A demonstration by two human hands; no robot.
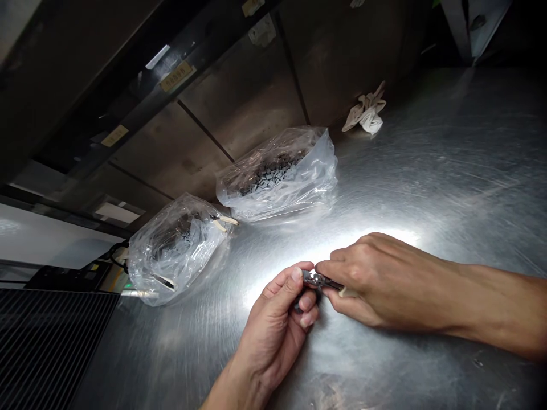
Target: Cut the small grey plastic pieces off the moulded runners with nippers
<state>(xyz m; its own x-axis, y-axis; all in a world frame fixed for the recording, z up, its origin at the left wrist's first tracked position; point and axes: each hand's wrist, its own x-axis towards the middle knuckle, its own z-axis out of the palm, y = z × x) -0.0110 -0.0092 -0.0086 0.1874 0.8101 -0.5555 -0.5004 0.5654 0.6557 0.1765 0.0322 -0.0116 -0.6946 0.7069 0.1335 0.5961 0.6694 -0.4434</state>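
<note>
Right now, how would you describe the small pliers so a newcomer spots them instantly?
On the steel table, look at the bright patch nearest the camera, below two clear plastic bags. There the right hand and left hand meet. The small metal pliers sit between them, the only tool held, with a pale handle end showing past the right hand.

small pliers (317, 279) | steel head, cream grip | gripped (tips hidden)
</note>
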